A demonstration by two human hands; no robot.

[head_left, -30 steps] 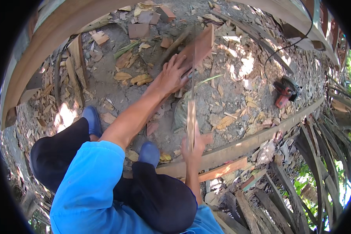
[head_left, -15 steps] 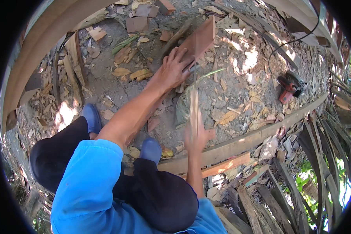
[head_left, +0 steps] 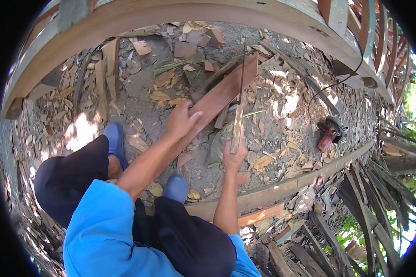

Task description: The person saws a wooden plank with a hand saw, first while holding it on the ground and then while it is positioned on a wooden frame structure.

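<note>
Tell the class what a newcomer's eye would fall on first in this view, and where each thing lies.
First comes the bright blue sleeve at the lower left. Near the centre, the left hand holds a slanting reddish-brown board, and the right hand grips a wooden-handled tool with a long thin blade. Off to the right, a red-and-black power tool lies on the littered ground.
</note>
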